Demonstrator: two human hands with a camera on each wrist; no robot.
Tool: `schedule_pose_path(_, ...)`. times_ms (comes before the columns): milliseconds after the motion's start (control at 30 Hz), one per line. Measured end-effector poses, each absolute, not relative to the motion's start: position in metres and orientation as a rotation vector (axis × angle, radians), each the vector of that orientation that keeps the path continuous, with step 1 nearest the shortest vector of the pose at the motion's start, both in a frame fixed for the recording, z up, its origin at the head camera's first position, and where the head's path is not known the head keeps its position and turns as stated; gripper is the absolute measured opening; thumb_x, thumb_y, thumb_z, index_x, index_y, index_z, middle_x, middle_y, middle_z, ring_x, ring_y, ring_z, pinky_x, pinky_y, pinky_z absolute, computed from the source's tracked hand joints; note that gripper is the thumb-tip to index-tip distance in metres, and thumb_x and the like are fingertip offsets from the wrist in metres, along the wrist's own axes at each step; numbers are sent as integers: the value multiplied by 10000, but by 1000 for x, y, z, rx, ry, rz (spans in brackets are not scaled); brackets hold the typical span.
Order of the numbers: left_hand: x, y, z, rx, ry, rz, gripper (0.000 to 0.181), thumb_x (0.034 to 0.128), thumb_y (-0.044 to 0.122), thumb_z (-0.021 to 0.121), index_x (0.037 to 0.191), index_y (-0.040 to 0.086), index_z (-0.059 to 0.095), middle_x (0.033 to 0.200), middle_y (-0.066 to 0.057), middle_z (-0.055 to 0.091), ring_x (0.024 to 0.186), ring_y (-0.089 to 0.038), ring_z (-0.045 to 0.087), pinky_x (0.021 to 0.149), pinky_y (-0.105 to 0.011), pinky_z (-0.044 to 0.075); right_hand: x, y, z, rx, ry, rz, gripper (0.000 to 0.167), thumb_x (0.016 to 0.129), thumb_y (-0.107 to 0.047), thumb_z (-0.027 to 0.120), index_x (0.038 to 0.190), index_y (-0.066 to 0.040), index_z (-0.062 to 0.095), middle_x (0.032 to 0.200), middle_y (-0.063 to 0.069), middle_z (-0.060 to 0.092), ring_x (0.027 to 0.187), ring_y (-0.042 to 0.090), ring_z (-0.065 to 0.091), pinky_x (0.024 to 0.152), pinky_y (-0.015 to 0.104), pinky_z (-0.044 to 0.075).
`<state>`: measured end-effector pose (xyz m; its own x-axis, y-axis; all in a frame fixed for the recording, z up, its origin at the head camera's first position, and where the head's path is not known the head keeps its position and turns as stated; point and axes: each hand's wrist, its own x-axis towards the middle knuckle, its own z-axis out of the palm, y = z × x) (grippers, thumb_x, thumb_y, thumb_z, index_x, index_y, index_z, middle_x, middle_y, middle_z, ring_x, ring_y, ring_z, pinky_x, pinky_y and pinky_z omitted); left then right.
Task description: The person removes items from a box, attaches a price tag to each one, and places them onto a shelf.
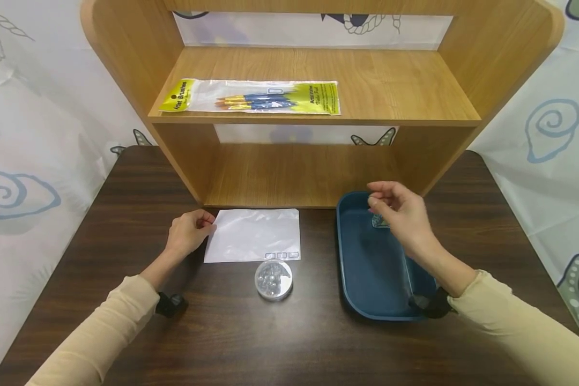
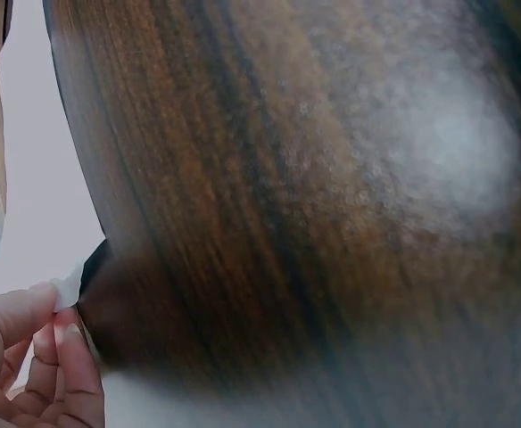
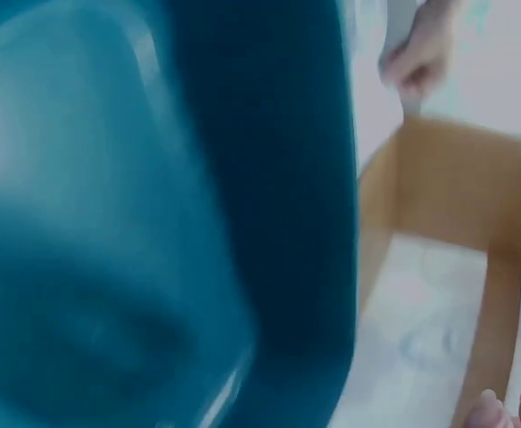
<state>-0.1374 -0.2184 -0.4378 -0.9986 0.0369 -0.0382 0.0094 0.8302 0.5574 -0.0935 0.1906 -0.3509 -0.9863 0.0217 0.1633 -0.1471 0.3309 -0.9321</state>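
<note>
The left hand pinched the edge of the white packet, which lay just right of its fingers on the bench. The right hand had loose, parted fingers above the blue tray. A round clear tub sat between both hands, closer to the person.

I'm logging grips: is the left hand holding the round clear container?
No, the left hand pinches the left edge of a white packet, while the container sits on the table.
</note>
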Motion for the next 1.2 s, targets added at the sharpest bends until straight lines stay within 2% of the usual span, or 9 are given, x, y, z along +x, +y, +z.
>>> schedule_pose_path(133,-137,-221,-439,47,2963,914,93,862,111,655,929,47,665,821,-107,651,746,-237,548,632,-310,370,-105,154,-358,151,-2598,1866,292,910,4,570,1197,55,559,1009,159,585,839,116,571,753,193,511)
schedule_pose_path(333,-135,-223,-439,43,2969,932,84,860,116,663,920,58,670,803,-96,645,731,-230,533,626,-310,363,-122,114,-373,95,-2769,1935,333,902,9,570,1231,51,539,1129,209,569,987,252,549,838,239,477)
schedule_pose_path(433,-134,-223,-439,43,2975,943,82,856,117,670,916,62,673,796,-94,645,721,-228,531,620,-308,362,-129,103,-380,32,-2823,1959,358,902,15,562,1254,56,512,1177,226,541,1063,296,550,926,338,465)
schedule_pose_path(533,-134,-224,-439,52,2982,960,82,854,119,674,915,65,674,791,-93,643,716,-226,527,614,-305,363,-134,95,-386,-13,-2850,1951,371,895,27,563,1258,70,496,1185,232,528,1084,309,546,953,370,455)
schedule_pose_path(867,-133,-223,-438,121,2953,1067,88,855,85,674,930,40,667,813,-118,650,717,-229,535,604,-293,416,-144,84,-396,-104,-2891,1911,374,872,48,579,1235,83,498,1137,220,536,1033,291,531,939,352,470)
schedule_pose_path(1067,-132,-221,-436,142,2939,1099,92,862,87,670,939,38,661,821,-119,643,720,-228,532,607,-291,427,-145,84,-396,-137,-2932,1881,346,857,52,597,1197,54,532,1025,150,529,908,225,511,841,303,518)
schedule_pose_path(1200,-132,-221,-435,146,2938,1123,92,863,91,671,938,39,657,819,-116,641,713,-220,529,591,-273,426,-146,84,-395,-153,-2918,1914,302,855,68,601,1152,60,549,948,132,524,824,200,530,805,312,544)
